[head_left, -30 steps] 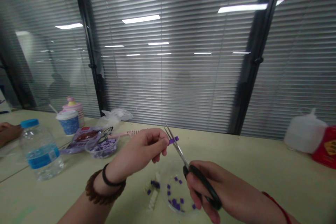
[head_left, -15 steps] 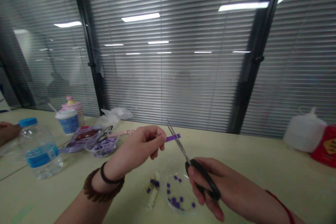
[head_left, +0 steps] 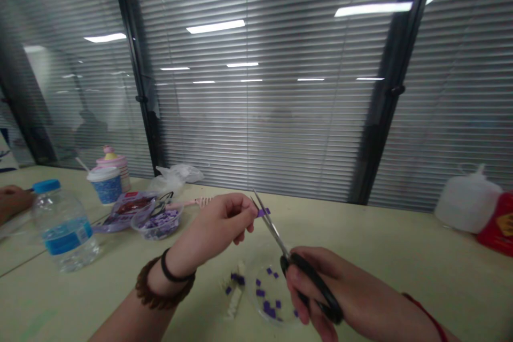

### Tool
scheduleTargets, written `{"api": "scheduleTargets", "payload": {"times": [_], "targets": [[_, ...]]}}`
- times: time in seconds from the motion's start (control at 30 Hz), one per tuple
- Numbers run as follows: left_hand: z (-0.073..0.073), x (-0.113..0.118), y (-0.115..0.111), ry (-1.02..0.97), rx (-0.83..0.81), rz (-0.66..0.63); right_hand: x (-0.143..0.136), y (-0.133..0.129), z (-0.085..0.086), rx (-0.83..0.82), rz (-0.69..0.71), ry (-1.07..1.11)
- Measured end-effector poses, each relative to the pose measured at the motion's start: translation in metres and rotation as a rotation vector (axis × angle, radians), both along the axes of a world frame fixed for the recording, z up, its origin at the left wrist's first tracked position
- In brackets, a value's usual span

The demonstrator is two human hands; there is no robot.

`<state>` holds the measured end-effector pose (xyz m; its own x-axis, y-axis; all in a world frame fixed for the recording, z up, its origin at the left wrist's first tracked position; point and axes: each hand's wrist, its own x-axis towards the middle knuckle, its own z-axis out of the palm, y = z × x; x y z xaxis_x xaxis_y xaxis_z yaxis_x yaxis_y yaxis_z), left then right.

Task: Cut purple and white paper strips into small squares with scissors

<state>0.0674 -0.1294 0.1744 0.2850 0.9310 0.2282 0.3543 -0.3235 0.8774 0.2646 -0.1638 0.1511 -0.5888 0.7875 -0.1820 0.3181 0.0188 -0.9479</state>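
Between thumb and fingertips, my left hand pinches a short purple strip whose free end points right. My right hand has its fingers through the black handles of a pair of scissors. The slightly parted blades lie across the strip close to my left fingertips. Below the hands is a clear shallow dish with several small purple squares in it. Left of the dish are pale crumpled scraps with dark purple bits among them.
At left stand a water bottle, a blue-and-white cup and a clear tub of purple pieces beside a purple packet. A white plastic container and a red one are far right. Another person's hand rests at the left edge.
The purple strip shows less length beyond my left fingertips. The scissor blades have come closer to those fingertips, and my right hand has shifted slightly right and down.
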Motion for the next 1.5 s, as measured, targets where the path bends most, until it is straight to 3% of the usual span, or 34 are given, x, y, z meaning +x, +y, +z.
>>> {"api": "scheduleTargets", "payload": {"times": [0.57, 0.9, 1.5], "targets": [[0.0, 0.0, -0.001, -0.058, -0.04, -0.029, 0.002, 0.001, -0.004, 0.004, -0.054, 0.009], [-0.001, -0.004, 0.003, -0.048, 0.016, -0.006, 0.002, 0.004, -0.005, 0.018, -0.092, 0.007], [-0.004, 0.003, 0.0, -0.04, -0.031, -0.026, 0.0, 0.006, -0.01, 0.057, -0.036, -0.05]]}}
